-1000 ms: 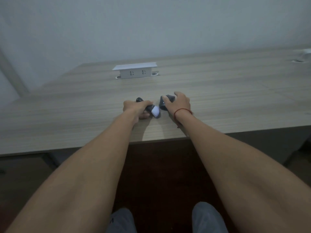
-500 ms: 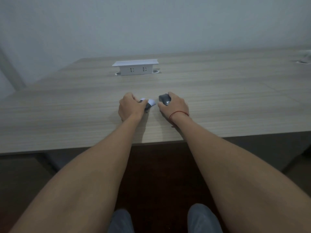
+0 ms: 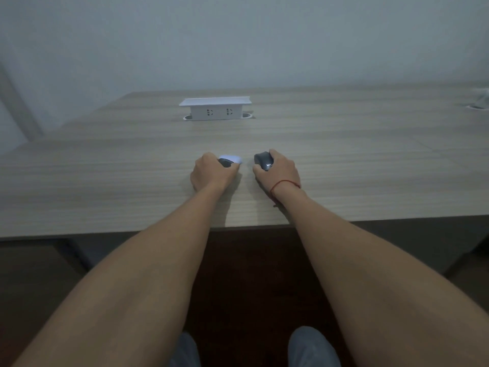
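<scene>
**Two hands, two small pieces on the desk**

Two curled grips are what I see. My left hand's fingers (image 3: pixel 209 161) wrap a small dark piece with a pale lilac part (image 3: pixel 230 160), pressed low against the wooden desk (image 3: pixel 370 168). My right hand (image 3: pixel 277 169) cups a dark grey mouse-like body (image 3: pixel 263 161) with faint white lettering, thumb on its near side. The two pieces sit near each other but apart, a bare gap between them, probably held down for steadiness. A red string (image 3: pixel 284 184) circles the right wrist. Further back stands a white pop-up socket box (image 3: pixel 215 109).
</scene>
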A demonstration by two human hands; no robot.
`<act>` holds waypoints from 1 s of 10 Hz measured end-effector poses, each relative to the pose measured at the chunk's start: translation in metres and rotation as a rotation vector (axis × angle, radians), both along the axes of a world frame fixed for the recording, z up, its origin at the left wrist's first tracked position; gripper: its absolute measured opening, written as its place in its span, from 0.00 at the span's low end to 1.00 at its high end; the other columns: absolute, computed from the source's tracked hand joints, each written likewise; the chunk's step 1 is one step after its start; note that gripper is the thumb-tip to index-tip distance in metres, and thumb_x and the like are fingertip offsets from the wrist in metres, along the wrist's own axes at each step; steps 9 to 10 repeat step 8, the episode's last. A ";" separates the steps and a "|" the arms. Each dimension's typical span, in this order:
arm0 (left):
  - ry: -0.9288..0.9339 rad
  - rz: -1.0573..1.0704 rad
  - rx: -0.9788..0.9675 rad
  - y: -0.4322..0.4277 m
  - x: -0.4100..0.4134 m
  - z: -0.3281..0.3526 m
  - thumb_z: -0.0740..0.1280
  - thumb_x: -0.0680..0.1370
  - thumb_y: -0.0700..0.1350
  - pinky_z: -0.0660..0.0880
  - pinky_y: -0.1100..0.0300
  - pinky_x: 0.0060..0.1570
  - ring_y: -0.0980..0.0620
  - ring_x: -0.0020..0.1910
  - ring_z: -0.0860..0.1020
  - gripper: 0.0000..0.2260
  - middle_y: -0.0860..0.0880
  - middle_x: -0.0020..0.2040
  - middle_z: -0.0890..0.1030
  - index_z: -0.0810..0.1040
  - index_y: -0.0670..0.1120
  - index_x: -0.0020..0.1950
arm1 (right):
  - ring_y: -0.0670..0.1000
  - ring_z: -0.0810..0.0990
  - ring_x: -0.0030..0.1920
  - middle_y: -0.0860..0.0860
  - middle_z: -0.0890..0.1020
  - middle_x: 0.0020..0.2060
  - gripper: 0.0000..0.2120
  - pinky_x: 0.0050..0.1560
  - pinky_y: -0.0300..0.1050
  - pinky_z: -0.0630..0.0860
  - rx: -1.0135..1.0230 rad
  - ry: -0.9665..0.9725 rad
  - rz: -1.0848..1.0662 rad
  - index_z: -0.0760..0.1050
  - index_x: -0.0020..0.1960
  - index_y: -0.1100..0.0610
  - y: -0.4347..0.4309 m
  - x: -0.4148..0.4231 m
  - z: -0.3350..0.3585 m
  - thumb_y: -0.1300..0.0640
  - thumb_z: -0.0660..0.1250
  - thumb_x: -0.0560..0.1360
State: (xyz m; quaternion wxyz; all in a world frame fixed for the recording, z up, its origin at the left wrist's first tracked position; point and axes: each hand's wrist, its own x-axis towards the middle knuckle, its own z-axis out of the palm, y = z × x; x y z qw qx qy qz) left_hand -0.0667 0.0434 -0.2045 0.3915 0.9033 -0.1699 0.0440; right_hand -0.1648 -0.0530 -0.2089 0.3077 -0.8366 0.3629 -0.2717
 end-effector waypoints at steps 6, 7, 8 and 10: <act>-0.087 0.096 -0.001 -0.001 -0.011 -0.002 0.69 0.67 0.67 0.75 0.49 0.55 0.41 0.54 0.79 0.30 0.42 0.52 0.81 0.80 0.41 0.49 | 0.59 0.66 0.71 0.58 0.68 0.70 0.49 0.71 0.57 0.64 -0.006 0.061 -0.097 0.49 0.76 0.55 -0.005 -0.010 -0.006 0.33 0.64 0.66; -0.098 0.078 0.158 0.014 -0.027 -0.003 0.68 0.66 0.69 0.67 0.49 0.62 0.41 0.64 0.72 0.34 0.42 0.62 0.75 0.77 0.43 0.58 | 0.58 0.63 0.73 0.58 0.65 0.73 0.53 0.73 0.56 0.61 -0.054 0.207 -0.092 0.53 0.75 0.59 0.004 -0.027 -0.009 0.27 0.62 0.63; -0.078 0.077 0.298 0.025 -0.043 0.002 0.67 0.65 0.71 0.63 0.48 0.66 0.42 0.68 0.68 0.40 0.42 0.67 0.72 0.70 0.44 0.67 | 0.57 0.65 0.72 0.57 0.68 0.71 0.51 0.72 0.55 0.60 -0.137 0.361 -0.124 0.62 0.72 0.61 0.013 -0.040 -0.004 0.24 0.56 0.63; -0.078 0.077 0.298 0.025 -0.043 0.002 0.67 0.65 0.71 0.63 0.48 0.66 0.42 0.68 0.68 0.40 0.42 0.67 0.72 0.70 0.44 0.67 | 0.57 0.65 0.72 0.57 0.68 0.71 0.51 0.72 0.55 0.60 -0.137 0.361 -0.124 0.62 0.72 0.61 0.013 -0.040 -0.004 0.24 0.56 0.63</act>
